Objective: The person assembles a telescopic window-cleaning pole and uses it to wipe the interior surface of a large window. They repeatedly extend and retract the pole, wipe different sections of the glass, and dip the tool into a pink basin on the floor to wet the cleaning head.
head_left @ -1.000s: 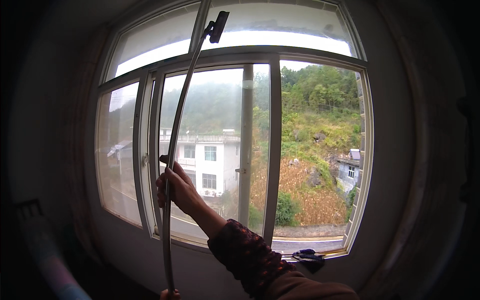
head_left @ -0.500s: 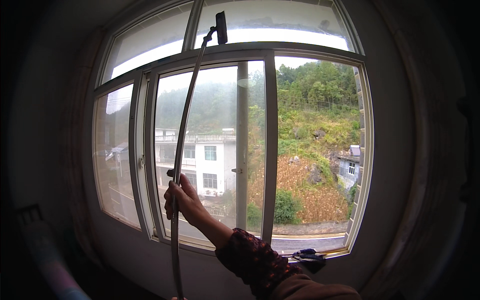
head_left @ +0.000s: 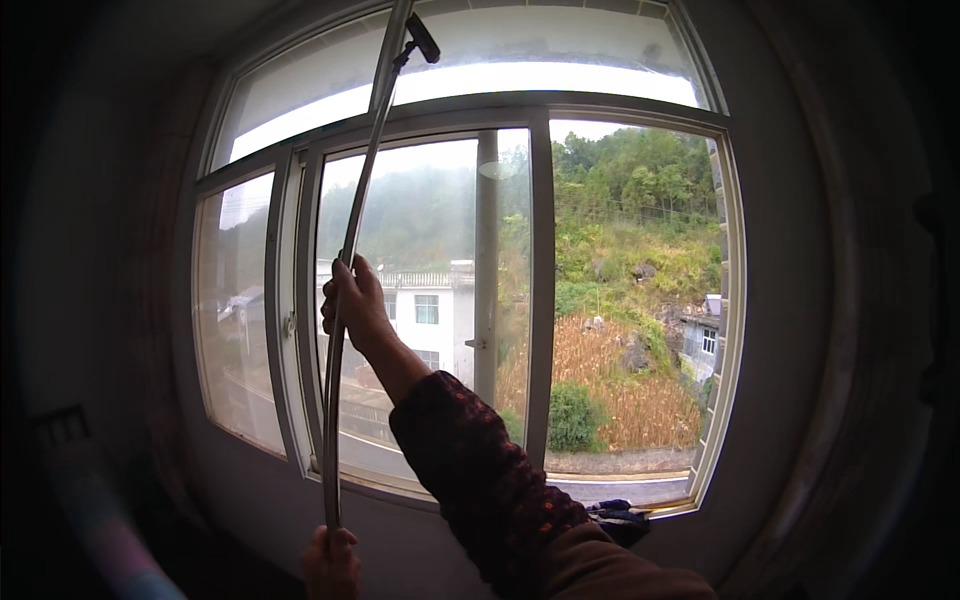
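Note:
A long-handled window squeegee (head_left: 369, 165) slants up across the window, its dark head (head_left: 423, 38) in front of the upper pane near the upright bar. Partway up the pole, in front of the middle pane, my right hand (head_left: 358, 305) is closed around it, the arm in a dark patterned sleeve reaching over from the lower right. Lower down, my left hand (head_left: 332, 565) grips the pole near the bottom edge of the view. The pole's lowest end is hidden there.
The window has a white frame (head_left: 538, 300) with sliding sashes and a row of panes above. A dark and white cloth bundle (head_left: 622, 522) lies on the sill at the lower right. Dim walls (head_left: 790, 330) surround the window. Outside are a road, a white building and a hillside.
My right hand has gone higher, and my left hand has come into view on the lower pole. The squeegee head has shifted left and tilted.

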